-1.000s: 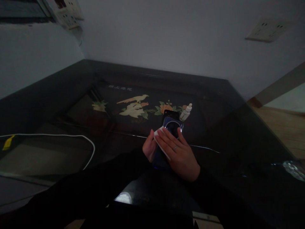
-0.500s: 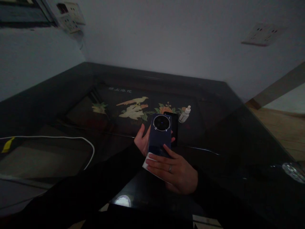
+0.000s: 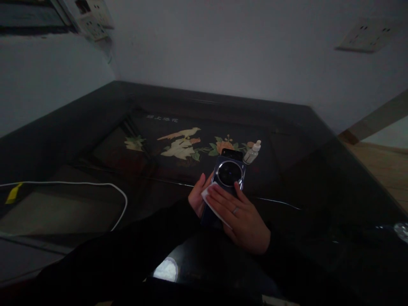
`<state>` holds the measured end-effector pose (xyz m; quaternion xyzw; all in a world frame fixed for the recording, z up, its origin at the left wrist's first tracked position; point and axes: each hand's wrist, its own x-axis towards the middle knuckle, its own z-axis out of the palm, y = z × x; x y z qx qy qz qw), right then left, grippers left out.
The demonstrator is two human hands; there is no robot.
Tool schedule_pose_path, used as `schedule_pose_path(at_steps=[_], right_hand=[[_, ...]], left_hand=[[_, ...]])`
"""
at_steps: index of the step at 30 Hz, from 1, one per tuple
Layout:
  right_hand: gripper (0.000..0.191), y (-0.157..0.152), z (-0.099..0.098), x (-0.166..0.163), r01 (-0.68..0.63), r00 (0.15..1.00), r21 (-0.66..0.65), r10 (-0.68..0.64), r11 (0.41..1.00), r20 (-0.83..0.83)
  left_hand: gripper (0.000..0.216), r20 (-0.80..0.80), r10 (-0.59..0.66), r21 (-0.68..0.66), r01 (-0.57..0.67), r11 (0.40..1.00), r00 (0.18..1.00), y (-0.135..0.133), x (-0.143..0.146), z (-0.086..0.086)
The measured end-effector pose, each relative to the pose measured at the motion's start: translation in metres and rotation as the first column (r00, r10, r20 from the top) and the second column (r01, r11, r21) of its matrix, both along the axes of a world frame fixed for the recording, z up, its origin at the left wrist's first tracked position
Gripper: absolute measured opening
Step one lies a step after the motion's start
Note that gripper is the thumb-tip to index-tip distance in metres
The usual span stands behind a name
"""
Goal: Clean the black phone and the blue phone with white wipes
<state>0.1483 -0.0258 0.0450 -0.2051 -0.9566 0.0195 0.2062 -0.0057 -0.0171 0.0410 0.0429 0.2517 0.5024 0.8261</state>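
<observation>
A dark blue smartphone [image 3: 208,216] with a big round camera ring lies back side up in my left hand [image 3: 198,196]. The thumb shows along its left edge; the other fingers are hidden behind it. My right hand [image 3: 244,221], a ring on one finger, presses a white wipe [image 3: 208,193] flat against the phone's back, just below the camera. Beyond the phone's top end, a second dark phone [image 3: 232,153] lies on the table, partly covered from view. Right of it stands a small clear bottle [image 3: 251,153] with a white dropper cap.
The glossy black table [image 3: 287,140] bears a painted bird and flowers. A white cable [image 3: 95,183] with a yellow tag [image 3: 13,193] curves at the left. Sockets [image 3: 366,36] sit on the wall behind. A clear glass-like object [image 3: 402,231] is at the right edge.
My right hand has slid the wipe up the phone's back toward the camera ring. Both hands and the phone appear farther right, and the view has shifted slightly.
</observation>
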Motion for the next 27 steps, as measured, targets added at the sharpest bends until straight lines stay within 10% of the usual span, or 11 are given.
schedule_pose_path(at_steps=[6,12,18,23,27], right_hand=[[0.054,-0.005,-0.001,0.005,-0.255,0.962,0.034,0.25,0.966,0.107],[0.052,0.011,0.004,0.016,0.019,1.0,0.104,-0.016,0.994,-0.021],[0.055,-0.004,-0.005,0.0,-0.204,0.974,0.027,0.2,0.979,0.109],[0.054,0.007,-0.001,-0.002,0.072,0.997,0.052,-0.074,0.996,0.028],[0.055,-0.001,-0.001,-0.007,0.03,0.998,0.028,-0.031,0.999,0.054]], left_hand=[[0.061,0.088,-0.027,0.126,0.016,0.992,0.996,0.003,-0.006,-0.001],[0.062,0.021,0.014,0.122,-0.017,0.992,1.0,0.005,-0.005,-0.003],[0.07,0.074,-0.076,0.155,0.063,0.986,0.994,0.007,-0.007,-0.002],[0.064,0.033,0.055,-0.036,-0.054,0.998,0.998,0.007,0.003,-0.001],[0.064,0.083,0.029,-0.014,-0.028,1.0,0.996,0.008,0.003,-0.003]])
